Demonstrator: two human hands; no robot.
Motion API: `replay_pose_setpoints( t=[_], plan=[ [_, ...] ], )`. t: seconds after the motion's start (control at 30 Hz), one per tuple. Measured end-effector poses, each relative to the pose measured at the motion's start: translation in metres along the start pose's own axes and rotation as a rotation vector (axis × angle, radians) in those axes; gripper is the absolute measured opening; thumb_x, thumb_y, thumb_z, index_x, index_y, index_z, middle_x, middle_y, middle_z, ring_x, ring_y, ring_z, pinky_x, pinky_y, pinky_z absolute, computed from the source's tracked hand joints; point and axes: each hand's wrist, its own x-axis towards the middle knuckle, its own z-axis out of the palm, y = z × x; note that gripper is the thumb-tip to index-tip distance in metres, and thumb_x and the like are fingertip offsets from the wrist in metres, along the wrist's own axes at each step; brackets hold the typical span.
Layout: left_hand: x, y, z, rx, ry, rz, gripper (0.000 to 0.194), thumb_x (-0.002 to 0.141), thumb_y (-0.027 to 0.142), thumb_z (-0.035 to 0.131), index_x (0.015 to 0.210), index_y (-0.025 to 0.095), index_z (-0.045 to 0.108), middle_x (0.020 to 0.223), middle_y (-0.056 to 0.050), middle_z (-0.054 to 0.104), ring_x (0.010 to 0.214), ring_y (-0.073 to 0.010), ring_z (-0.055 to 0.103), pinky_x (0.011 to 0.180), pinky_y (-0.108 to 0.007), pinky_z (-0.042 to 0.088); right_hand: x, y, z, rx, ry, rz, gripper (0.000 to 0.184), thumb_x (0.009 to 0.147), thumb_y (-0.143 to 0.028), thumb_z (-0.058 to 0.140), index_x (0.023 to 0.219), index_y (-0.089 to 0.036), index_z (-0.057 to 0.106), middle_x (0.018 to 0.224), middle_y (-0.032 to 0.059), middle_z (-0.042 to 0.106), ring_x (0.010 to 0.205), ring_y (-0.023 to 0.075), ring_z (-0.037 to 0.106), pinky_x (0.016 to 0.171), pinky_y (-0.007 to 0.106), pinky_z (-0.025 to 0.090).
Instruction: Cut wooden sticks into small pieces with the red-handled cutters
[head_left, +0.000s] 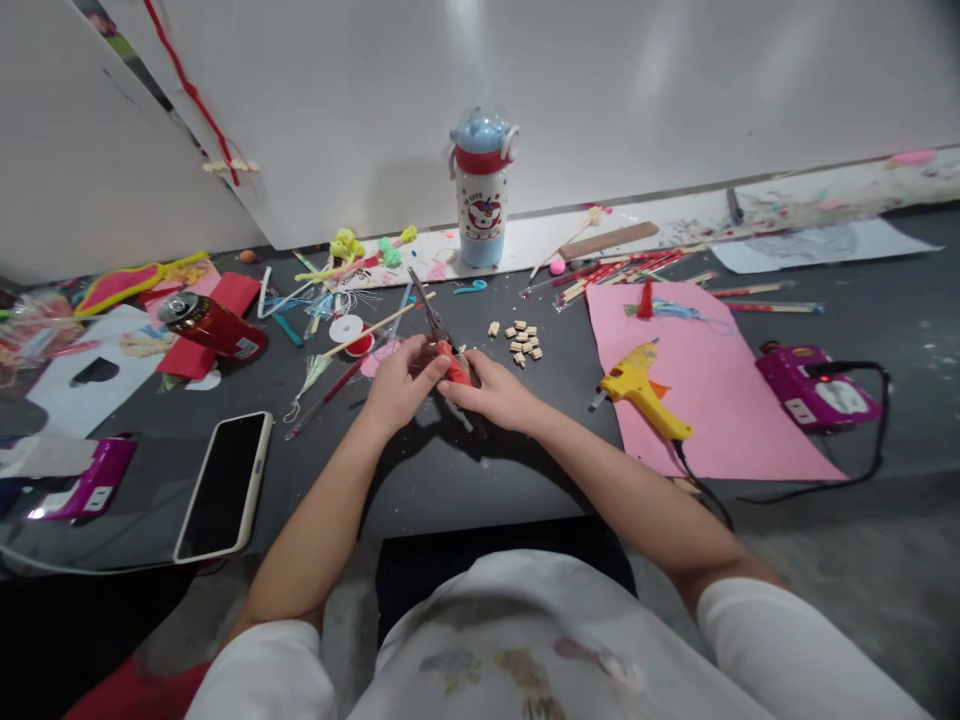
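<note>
Both our grips, left hand (397, 385) and right hand (506, 395), grasp the tool (456, 366) low over the tabletop (420, 490): red handles, dark tip towards eleven. The bottle (481, 195) blocks twelve; wood bits (521, 338) lie near two, phone (225, 485) at eight, glue gun (641, 388) at three.

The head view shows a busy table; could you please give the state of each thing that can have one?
Red-handled tool: held between left hand and right hand, open or shut unclear.
Smartphone: face up, screen dark.
Drink bottle: upright.
Glue gun: lying down, cord attached.
Right purple socket block: red light lit.
Red can: standing or lying, unclear.
</note>
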Motion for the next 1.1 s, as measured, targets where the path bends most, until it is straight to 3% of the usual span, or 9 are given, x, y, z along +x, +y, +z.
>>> replay_pose_setpoints(
  t=[0.13, 0.3, 0.57, 0.9, 1.0, 1.1],
  plan=[
    [0.0012, 0.0007, 0.0100, -0.338, -0.190, -0.145, 0.058, 0.069, 0.059, 0.065, 0.107, 0.015, 0.059, 0.093, -0.009, 0.069, 0.084, -0.0201, 0.066, 0.073, -0.030, 0.051, 0.0017, 0.0050, 0.0039, 0.073, -0.040, -0.043, 0.057, 0.076, -0.059, 0.054, 0.116, -0.019, 0.047, 0.097, 0.0064, 0.062, 0.087, 0.0214, 0.060, 0.074, 0.034, 0.046],
    [0.0002, 0.0033, 0.0120, -0.454, -0.180, -0.220, 0.052, 0.066, 0.049, 0.072, 0.103, 0.014, 0.061, 0.090, -0.009, 0.070, 0.078, -0.0178, 0.066, 0.071, -0.027, 0.051, 0.0024, 0.0069, 0.0055, 0.105, -0.050, -0.064, 0.072, 0.077, -0.056, 0.056, 0.137, -0.021, 0.035, 0.115, 0.0099, 0.060, 0.104, 0.0246, 0.058, 0.089, 0.040, 0.045],
    [0.0007, 0.0022, 0.0108, -0.509, -0.186, -0.241, 0.050, 0.065, 0.043, 0.075, 0.102, 0.013, 0.061, 0.085, -0.006, 0.069, 0.068, -0.0124, 0.062, 0.063, -0.023, 0.048, 0.0021, 0.0080, 0.0071, 0.159, -0.043, -0.096, 0.070, 0.078, -0.052, 0.057, 0.136, -0.020, 0.036, 0.116, 0.0092, 0.061, 0.105, 0.0242, 0.059, 0.093, 0.040, 0.044],
    [0.0007, 0.0010, 0.0125, -0.488, -0.172, -0.218, 0.049, 0.067, 0.045, 0.073, 0.102, 0.013, 0.061, 0.086, -0.006, 0.069, 0.076, -0.0150, 0.064, 0.069, -0.024, 0.049, 0.0046, 0.0104, 0.0107, 0.152, -0.025, -0.081, 0.069, 0.077, -0.053, 0.057, 0.134, -0.019, 0.037, 0.112, 0.0091, 0.062, 0.100, 0.0244, 0.060, 0.088, 0.040, 0.046],
    [0.0010, 0.0023, 0.0129, -0.409, -0.170, -0.201, 0.052, 0.069, 0.051, 0.069, 0.104, 0.013, 0.059, 0.092, -0.009, 0.069, 0.082, -0.0179, 0.066, 0.074, -0.028, 0.051, 0.0050, 0.0093, 0.0098, 0.136, -0.012, -0.078, 0.062, 0.078, -0.053, 0.056, 0.128, -0.019, 0.042, 0.112, 0.0094, 0.061, 0.101, 0.0246, 0.059, 0.086, 0.039, 0.046],
    [-0.0016, 0.0038, 0.0089, -0.158, -0.099, -0.086, 0.051, 0.074, 0.052, 0.063, 0.109, 0.015, 0.056, 0.102, -0.011, 0.067, 0.090, -0.0199, 0.065, 0.080, -0.032, 0.051, 0.0035, 0.0063, 0.0071, 0.106, -0.010, -0.049, 0.052, 0.077, -0.055, 0.055, 0.113, -0.018, 0.048, 0.104, 0.0080, 0.062, 0.092, 0.0236, 0.060, 0.078, 0.037, 0.046]
  ],
)
